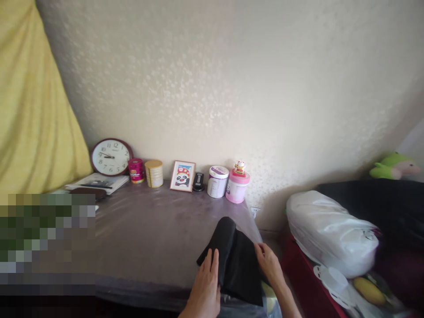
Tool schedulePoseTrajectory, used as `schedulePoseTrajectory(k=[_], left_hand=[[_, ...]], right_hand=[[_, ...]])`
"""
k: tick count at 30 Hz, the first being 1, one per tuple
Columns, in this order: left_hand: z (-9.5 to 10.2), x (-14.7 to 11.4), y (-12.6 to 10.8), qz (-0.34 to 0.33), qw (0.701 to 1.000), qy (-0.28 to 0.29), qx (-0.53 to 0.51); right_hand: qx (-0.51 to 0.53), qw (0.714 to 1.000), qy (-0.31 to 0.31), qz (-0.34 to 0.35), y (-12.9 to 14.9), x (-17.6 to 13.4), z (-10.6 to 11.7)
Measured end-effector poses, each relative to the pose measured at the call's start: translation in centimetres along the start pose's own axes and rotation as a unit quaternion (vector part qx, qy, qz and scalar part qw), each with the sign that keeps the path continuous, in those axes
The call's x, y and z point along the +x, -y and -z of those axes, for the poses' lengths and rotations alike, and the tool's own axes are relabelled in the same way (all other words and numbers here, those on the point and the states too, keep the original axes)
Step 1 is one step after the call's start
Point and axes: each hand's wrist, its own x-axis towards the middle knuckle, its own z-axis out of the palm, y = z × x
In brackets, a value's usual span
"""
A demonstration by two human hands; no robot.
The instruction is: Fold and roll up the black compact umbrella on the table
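Observation:
A black sheet of what looks like folded cloth (238, 260) lies at the front right of the table, its upper part bulging into a rounded fold. My left hand (206, 282) rests along the left side of this cloth, fingers stretched out. At the cloth's right edge, my right hand (269, 265) has its thumb and fingers closed on the border. The lower corner of the cloth hangs toward the table's front edge, between my hands.
Along the wall on the covered table (149, 238) stand a clock (111, 157), several tins, a panda picture frame (183, 176) and a pink-lidded tub (237, 187). At right, a stuffed white plastic bag (331, 234) sits beyond a gap. A yellow curtain (36, 101) hangs left.

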Motion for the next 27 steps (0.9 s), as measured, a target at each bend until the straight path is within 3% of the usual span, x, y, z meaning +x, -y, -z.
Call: schedulePoseTrajectory(k=[3,10,15,21,27], left_hand=[[0.3,-0.1,0.0,0.003,1.0,0.004,-0.004],[0.2,-0.2,0.2,-0.003,1.0,0.003,-0.008],[0.0,-0.2,0.2,-0.005,1.0,-0.003,-0.016],[-0.3,-0.1,0.0,0.01,1.0,-0.007,-0.019],[-0.5,-0.4,0.0,0.016,1.0,-0.016,-0.022]], right_hand=[[-0.006,1.0,-0.009,0.008,0.6,-0.5,0.1],[0.092,0.993,0.052,-0.059,2.9,-0.7,0.5],[0.078,0.99,0.084,-0.084,3.4,-1.2,0.2],[0.013,0.999,0.034,-0.035,1.9,-1.3,-0.2],[0.053,0.996,0.063,-0.019,2.4,-1.4,0.5]])
